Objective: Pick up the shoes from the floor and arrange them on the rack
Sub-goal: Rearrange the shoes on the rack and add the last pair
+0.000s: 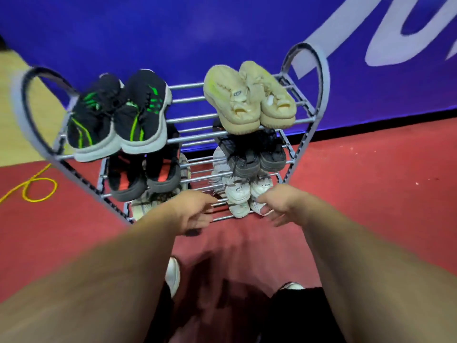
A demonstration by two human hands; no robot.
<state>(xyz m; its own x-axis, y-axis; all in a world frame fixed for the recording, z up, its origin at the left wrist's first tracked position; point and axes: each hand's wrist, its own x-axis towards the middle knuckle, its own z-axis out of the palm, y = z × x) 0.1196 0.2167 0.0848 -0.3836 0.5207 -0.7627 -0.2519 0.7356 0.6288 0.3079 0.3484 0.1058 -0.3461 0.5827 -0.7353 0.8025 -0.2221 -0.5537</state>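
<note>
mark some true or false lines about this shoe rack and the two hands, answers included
1. The black and green sneakers sit on the left of the rack's top tier. True.
2. The beige shoes are on the bottom tier. False: they are on the top tier, at the right.
3. The left hand holds a shoe. False: it is open and holds nothing.
4. The white shoes are on the bottom tier, at the right. True.
5. The right hand grips the top rail. False: it is open, low by the bottom tier.
6. A yellow cable lies on the floor left of the rack. True.
</note>
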